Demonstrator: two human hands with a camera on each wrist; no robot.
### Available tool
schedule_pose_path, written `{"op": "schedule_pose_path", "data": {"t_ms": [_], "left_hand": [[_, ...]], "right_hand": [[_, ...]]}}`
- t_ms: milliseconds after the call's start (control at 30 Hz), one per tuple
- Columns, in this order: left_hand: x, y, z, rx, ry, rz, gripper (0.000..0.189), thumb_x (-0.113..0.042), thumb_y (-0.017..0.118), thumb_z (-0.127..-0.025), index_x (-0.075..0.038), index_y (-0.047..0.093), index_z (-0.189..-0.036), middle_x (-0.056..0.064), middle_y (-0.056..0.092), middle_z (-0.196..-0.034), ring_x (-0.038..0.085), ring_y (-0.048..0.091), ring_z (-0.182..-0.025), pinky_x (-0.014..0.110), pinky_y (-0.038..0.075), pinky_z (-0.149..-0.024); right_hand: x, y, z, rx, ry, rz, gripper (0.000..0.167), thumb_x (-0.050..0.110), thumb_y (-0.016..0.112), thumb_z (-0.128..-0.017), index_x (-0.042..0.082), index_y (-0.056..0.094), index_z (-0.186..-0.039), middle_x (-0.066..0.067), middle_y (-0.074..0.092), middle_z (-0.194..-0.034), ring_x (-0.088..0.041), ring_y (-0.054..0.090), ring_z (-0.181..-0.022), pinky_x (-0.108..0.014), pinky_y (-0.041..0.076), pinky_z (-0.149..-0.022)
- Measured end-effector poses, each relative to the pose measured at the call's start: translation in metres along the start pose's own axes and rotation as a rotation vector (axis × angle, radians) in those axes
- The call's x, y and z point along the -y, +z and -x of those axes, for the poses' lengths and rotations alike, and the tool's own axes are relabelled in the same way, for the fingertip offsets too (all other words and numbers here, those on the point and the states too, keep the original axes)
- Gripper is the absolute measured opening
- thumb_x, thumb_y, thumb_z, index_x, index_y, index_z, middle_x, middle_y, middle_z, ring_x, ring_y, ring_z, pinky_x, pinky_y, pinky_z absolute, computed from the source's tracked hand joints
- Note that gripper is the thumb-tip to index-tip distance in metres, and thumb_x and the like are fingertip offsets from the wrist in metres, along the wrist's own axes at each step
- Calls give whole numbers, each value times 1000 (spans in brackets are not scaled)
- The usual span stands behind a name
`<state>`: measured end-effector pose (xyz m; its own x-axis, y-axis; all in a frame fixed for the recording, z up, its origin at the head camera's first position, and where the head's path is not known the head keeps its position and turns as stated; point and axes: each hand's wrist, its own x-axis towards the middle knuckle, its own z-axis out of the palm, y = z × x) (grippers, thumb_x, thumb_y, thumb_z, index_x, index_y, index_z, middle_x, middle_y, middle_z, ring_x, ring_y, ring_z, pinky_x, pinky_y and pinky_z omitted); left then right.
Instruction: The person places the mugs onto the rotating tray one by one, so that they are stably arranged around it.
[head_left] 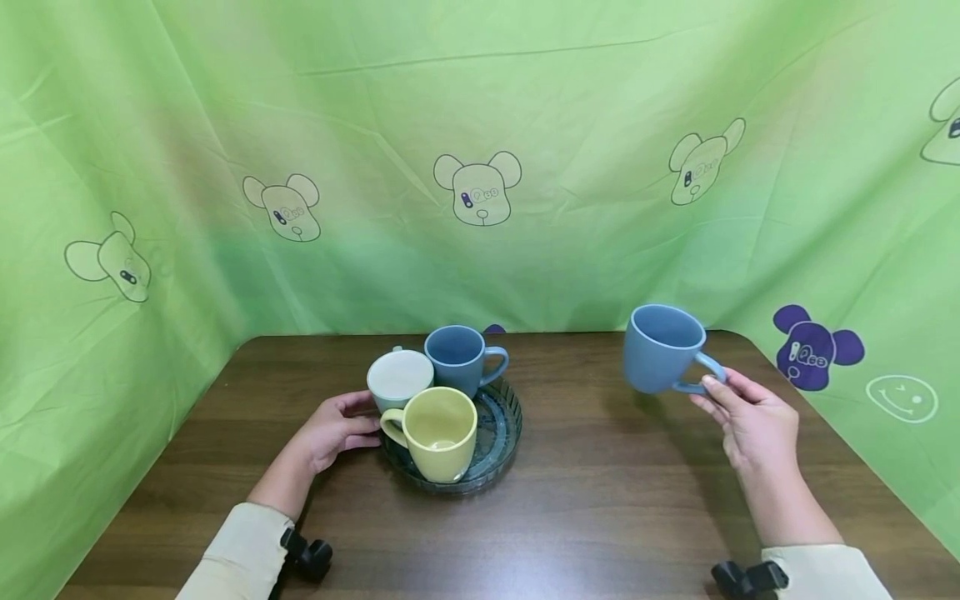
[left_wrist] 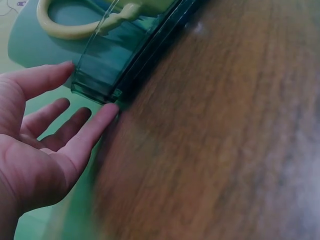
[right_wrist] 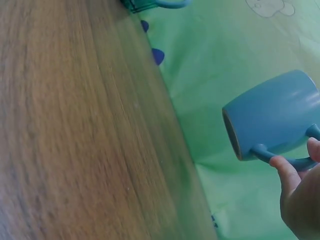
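Observation:
A blue mug (head_left: 651, 358) hangs above the right side of the table, its handle pinched by my right hand (head_left: 757, 421). In the right wrist view the raised mug (right_wrist: 275, 115) shows its underside rim, and the fingers grip the handle. At the left, a dark glass tray (head_left: 491, 475) with a ridged rim bears a yellow mug (head_left: 442, 454), a white-and-pale-green mug (head_left: 393, 387) and a second blue mug (head_left: 453, 354). My left hand (head_left: 341, 429) is at the tray's left side; in the left wrist view its fingertips are right at the glass wall (left_wrist: 97, 75), fingers loosely extended.
The brown wooden table (head_left: 585, 500) ends at a green cloth backdrop (head_left: 480, 267) printed with bear heads. Black wrist cameras (head_left: 307, 557) sit on both light sleeves (head_left: 243, 546). Bare wood lies between the tray and the right hand.

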<state>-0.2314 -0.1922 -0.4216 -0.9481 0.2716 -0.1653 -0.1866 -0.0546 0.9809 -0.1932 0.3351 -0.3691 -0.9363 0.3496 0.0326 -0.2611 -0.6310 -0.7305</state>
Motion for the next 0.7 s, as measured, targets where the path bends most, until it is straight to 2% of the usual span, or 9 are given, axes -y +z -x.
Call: {"op": "schedule_pose_path", "data": {"t_ms": [233, 467, 700], "left_hand": [[-1, 4, -1, -23, -36, 14, 66, 11, 58, -87, 11, 29, -146, 28, 32, -145, 20, 64, -93, 45, 57, -83], [1, 6, 2, -44, -49, 12, 66, 13, 56, -86, 12, 28, -146, 28, 32, -143, 21, 63, -91, 45, 58, -82], [4, 8, 4, -35, -28, 25, 64, 13, 56, -86, 12, 30, -145, 28, 35, -140, 22, 64, -92, 45, 58, -81]], "right_hand": [[-3, 4, 4, 29, -20, -11, 25, -25, 60, -80, -6, 75, -88, -15, 71, -78, -24, 72, -70, -41, 59, -64], [-6, 9, 9, 50, -18, 9, 26, -26, 60, -80, -6, 75, -88, -15, 71, -79, -23, 72, -72, -40, 59, -64], [-6, 11, 13, 76, -8, 16, 25, -25, 60, -81, -6, 75, -87, -15, 71, -78, -23, 72, -72, -40, 59, -64]]}}
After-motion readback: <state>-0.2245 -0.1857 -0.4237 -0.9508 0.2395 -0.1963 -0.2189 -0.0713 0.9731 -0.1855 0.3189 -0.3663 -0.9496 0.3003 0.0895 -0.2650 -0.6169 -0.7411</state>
